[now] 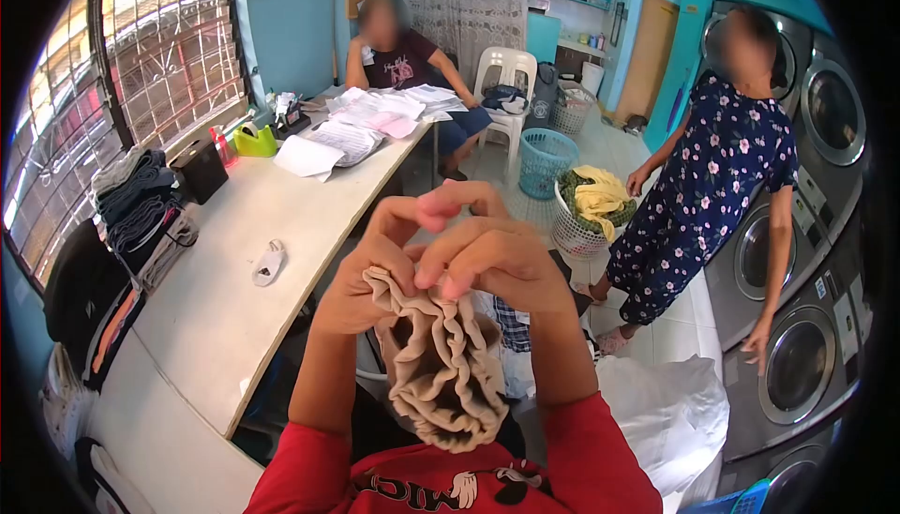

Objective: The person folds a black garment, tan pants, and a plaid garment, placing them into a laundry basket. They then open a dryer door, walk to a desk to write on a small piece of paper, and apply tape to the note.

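Held up in front of my chest is a beige garment (441,364) with a gathered, elastic-looking edge; its lower part hangs in folds. My left hand (380,265) pinches the upper left of that edge. At its upper right, my right hand (506,261) grips the cloth with bent fingers. The fingertips of both hands come close together above the garment, and some fingers overlap from this angle. What kind of garment it is cannot be made out.
A long white table (225,270) runs along my left, with folded clothes (141,204) stacked by the window and papers (384,115) at the far end, where a person sits. Another person stands right, beside a full laundry basket (581,233) and washing machines (797,364). A white bag (661,411) lies close right.
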Tool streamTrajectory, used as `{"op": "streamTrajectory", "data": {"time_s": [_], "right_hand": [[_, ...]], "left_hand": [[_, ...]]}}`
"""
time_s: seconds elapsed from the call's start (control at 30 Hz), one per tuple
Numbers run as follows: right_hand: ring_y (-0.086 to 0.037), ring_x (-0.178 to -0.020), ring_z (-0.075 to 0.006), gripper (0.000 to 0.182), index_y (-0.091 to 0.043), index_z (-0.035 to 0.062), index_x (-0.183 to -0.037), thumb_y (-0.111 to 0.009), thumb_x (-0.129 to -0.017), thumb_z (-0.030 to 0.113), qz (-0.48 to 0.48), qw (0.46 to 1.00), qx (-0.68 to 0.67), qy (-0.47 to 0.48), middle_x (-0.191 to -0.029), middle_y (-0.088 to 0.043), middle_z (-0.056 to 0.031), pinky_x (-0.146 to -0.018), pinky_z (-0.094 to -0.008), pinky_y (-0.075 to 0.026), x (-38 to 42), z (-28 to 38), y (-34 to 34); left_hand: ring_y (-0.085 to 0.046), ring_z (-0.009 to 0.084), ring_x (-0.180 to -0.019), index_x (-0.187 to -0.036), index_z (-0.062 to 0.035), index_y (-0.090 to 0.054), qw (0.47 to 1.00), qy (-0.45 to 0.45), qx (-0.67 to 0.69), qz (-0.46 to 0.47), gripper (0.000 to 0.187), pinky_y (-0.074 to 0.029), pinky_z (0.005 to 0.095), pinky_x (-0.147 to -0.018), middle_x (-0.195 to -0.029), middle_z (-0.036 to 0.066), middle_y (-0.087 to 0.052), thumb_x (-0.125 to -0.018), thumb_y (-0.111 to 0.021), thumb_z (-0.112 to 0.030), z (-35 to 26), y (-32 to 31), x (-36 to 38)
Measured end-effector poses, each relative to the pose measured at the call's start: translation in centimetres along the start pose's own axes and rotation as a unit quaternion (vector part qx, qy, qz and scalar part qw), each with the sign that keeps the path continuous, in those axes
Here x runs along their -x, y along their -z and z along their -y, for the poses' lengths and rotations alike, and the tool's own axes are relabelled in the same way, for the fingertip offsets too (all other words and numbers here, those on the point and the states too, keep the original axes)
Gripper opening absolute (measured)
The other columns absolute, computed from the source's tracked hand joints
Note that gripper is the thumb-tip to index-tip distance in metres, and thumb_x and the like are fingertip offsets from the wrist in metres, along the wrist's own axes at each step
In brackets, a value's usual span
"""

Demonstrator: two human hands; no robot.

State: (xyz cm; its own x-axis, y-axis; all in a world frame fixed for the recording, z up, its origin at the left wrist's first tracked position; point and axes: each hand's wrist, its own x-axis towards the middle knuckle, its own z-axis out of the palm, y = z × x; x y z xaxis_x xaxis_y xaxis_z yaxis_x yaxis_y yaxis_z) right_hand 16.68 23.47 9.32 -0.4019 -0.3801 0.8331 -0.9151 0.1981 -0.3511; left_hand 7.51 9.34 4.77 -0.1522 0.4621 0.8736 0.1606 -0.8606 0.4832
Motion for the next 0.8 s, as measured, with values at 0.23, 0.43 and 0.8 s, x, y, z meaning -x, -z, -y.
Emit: {"op": "streamTrajectory", "data": {"time_s": [0.23, 0.43, 0.8], "right_hand": [[-0.029, -0.122, -0.0302, 0.012, -0.060, 0.0241, -0.069, -0.068, -0.064, 0.017, -0.060, 0.996, 0.062, -0.021, -0.119, -0.044, -0.0082, -0.096, -0.0408, -0.026, 0.8, -0.4, -0.7], [-0.033, -0.118, -0.0293, 0.019, -0.060, 0.0134, -0.086, -0.064, -0.068, 0.007, -0.027, 0.984, 0.157, -0.077, -0.120, -0.043, -0.0109, -0.086, -0.0354, -0.039, 2.3, 1.2, -0.4], [-0.046, -0.066, -0.0138, 0.026, -0.049, 0.0007, -0.071, -0.039, -0.087, 0.018, -0.322, 0.848, 0.059, -0.416, -0.070, -0.049, -0.0065, -0.065, -0.0261, -0.039, 18.3, 1.1, -8.8]], "left_hand": [[-0.049, 0.0213, -0.101, -0.094, -0.0035, -0.048, 0.981, 0.176, 0.029, -0.073, 0.036, -0.040, 0.0336, -0.083, -0.116, 0.014, -0.041, -0.066, -0.069, -0.012, -0.9, -2.2, 0.4], [-0.053, 0.0128, -0.075, -0.091, -0.0013, -0.053, 0.937, 0.274, -0.209, 0.064, 0.033, -0.042, 0.0243, -0.068, -0.081, 0.004, -0.057, -0.067, -0.065, -0.020, -2.2, -0.7, 1.1], [-0.045, 0.0113, -0.080, -0.088, -0.0032, -0.047, 0.955, 0.210, -0.186, -0.099, 0.029, -0.036, 0.0222, -0.073, -0.086, 0.004, -0.046, -0.065, -0.064, -0.002, -2.0, 1.6, 2.8]]}}
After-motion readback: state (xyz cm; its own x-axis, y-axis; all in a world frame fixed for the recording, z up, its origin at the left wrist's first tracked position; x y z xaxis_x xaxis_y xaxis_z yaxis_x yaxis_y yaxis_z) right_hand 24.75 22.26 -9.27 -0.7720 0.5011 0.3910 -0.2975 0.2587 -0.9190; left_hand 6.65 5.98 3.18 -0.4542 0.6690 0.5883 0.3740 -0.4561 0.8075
